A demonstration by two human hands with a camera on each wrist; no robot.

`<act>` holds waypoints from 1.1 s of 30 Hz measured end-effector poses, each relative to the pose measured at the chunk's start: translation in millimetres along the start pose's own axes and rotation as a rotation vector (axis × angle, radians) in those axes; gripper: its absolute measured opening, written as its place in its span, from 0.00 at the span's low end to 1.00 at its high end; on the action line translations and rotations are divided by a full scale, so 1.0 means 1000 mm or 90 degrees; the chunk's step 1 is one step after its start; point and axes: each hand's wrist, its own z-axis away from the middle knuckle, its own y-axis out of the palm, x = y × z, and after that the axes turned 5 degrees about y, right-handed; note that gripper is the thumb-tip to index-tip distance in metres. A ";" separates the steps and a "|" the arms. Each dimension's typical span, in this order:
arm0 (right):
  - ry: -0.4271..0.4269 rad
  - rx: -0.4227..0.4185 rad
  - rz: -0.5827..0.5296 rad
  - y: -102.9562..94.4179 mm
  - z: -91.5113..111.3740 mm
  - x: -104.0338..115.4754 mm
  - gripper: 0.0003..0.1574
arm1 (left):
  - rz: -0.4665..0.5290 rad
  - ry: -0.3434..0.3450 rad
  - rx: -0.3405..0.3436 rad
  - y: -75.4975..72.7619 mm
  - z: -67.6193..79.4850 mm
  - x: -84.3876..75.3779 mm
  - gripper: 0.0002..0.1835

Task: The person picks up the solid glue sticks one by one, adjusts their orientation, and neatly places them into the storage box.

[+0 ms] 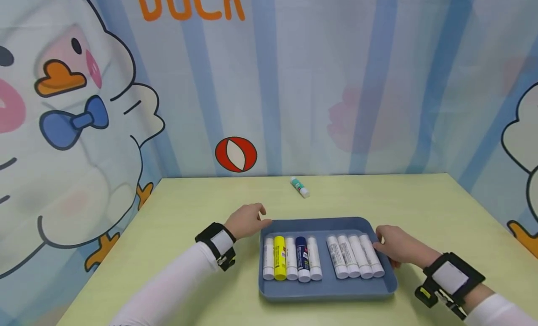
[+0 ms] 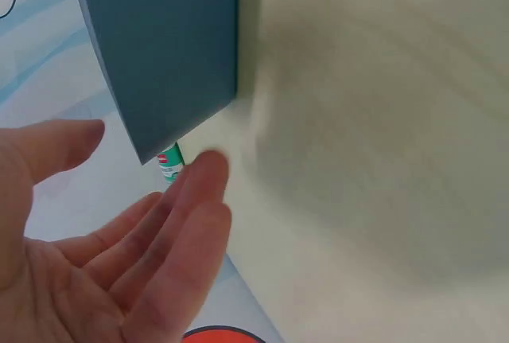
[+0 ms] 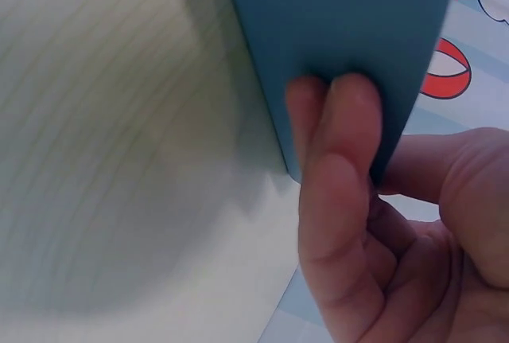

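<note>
A blue-grey tray on the table holds two rows of glue sticks. In its left row a yellow glue stick and a navy glue stick lie among white ones; several white glue sticks form the right row. My right hand grips the tray's right side, thumb at the rim and fingers against the outer wall. By the far left corner is my left hand, fingers loosely bent and apart from the tray wall in the left wrist view, holding nothing.
Behind the tray, near the table's back edge, lies a green and white glue stick. A striped curtain printed with ducks and a red ball hangs behind the pale yellow table.
</note>
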 end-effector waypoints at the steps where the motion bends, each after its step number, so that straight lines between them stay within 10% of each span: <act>1: 0.003 0.001 0.000 0.000 0.000 0.000 0.09 | 0.021 -0.017 0.013 0.000 0.003 0.003 0.17; 11: 0.002 0.000 -0.003 0.001 0.002 0.003 0.08 | 0.225 -0.088 0.081 0.009 0.016 0.017 0.14; 28: 0.025 0.111 0.039 -0.038 -0.022 0.009 0.11 | 0.214 -0.095 0.045 0.016 0.018 0.008 0.17; 33: -0.002 0.041 0.101 -0.066 -0.057 0.027 0.15 | 0.212 -0.095 0.050 0.015 0.017 0.007 0.17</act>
